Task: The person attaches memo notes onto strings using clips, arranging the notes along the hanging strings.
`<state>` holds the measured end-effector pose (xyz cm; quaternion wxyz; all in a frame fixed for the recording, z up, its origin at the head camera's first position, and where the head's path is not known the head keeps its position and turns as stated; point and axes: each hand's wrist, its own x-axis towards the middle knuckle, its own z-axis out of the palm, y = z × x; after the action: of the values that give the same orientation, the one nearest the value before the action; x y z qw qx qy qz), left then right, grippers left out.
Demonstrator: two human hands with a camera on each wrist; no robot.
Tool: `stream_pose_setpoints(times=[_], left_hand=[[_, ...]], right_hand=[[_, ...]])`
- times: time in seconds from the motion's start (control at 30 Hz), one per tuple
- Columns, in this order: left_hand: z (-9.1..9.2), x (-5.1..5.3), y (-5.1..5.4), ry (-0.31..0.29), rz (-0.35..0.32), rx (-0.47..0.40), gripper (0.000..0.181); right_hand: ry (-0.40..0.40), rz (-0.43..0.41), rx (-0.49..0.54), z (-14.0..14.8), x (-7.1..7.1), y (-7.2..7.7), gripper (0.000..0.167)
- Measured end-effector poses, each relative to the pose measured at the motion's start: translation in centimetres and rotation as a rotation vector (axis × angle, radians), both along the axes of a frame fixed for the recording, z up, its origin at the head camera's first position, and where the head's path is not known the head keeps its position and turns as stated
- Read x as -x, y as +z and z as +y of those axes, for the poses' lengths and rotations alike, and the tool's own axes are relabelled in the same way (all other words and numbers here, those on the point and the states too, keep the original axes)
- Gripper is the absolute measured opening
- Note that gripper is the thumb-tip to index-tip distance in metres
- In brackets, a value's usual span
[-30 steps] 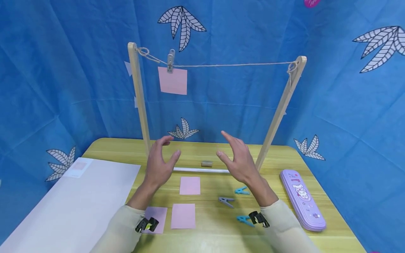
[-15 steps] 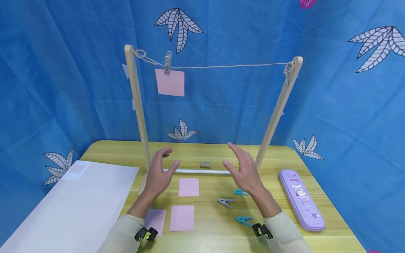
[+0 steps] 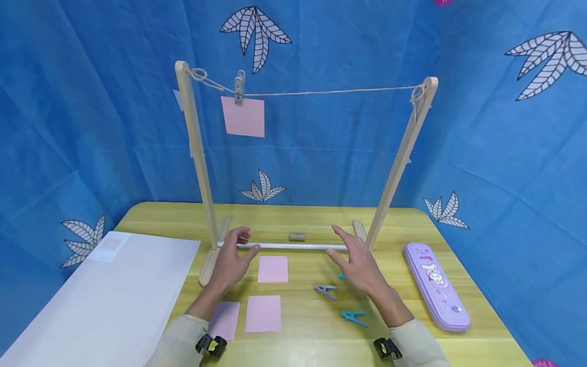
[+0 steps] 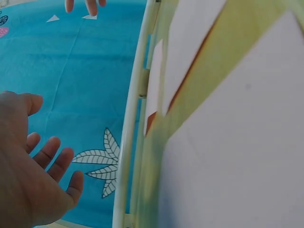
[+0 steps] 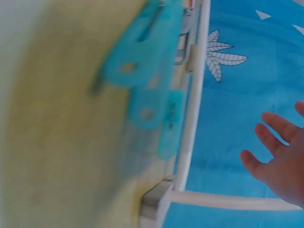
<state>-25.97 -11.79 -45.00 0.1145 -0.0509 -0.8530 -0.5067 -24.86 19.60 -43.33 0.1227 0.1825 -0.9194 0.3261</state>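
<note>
My left hand [image 3: 233,260] hovers by the left foot of a wooden frame, its fingers loosely bent and holding nothing. Opposite it, my right hand [image 3: 357,262] hangs with fingers spread, also holding nothing. Between and below them lie pink paper squares [image 3: 263,314], one partly hidden by the left wrist. A grey clothespin [image 3: 325,290] and a turquoise clothespin [image 3: 353,317] lie near the right hand, which mostly covers another turquoise one [image 3: 341,276]. Overhead, a grey clothespin [image 3: 239,92] clips a pink square [image 3: 245,120] to the string [image 3: 321,93].
Two upright wooden posts [image 3: 198,153] carry the string, joined low down by a white rod [image 3: 284,246]. Behind the rod sits a small brown cylinder [image 3: 297,237]. A large white sheet [image 3: 114,290] covers the table's left; a purple pencil case [image 3: 436,286] lies right. Blue cloth hangs behind.
Both hands have sunk lower towards the table, and the right one has moved slightly right, covering most of the far turquoise clothespin. The head view has shifted a little. The hung paper is unchanged.
</note>
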Motion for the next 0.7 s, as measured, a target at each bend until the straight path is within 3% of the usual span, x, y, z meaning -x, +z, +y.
stream_pose_setpoints(times=[0.37, 0.7], left_hand=[[0.5, 0.2, -1.4, -0.056, -0.088, 0.079, 0.052], [0.8, 0.7, -2.3, -0.081, -0.134, 0.205, 0.05]], right_hand=[[-0.037, -0.128, -0.065, 1.9, -0.7, -1.7, 0.061], [0.005, -0.218, -0.113, 3.0, -1.2, -2.2, 0.059]])
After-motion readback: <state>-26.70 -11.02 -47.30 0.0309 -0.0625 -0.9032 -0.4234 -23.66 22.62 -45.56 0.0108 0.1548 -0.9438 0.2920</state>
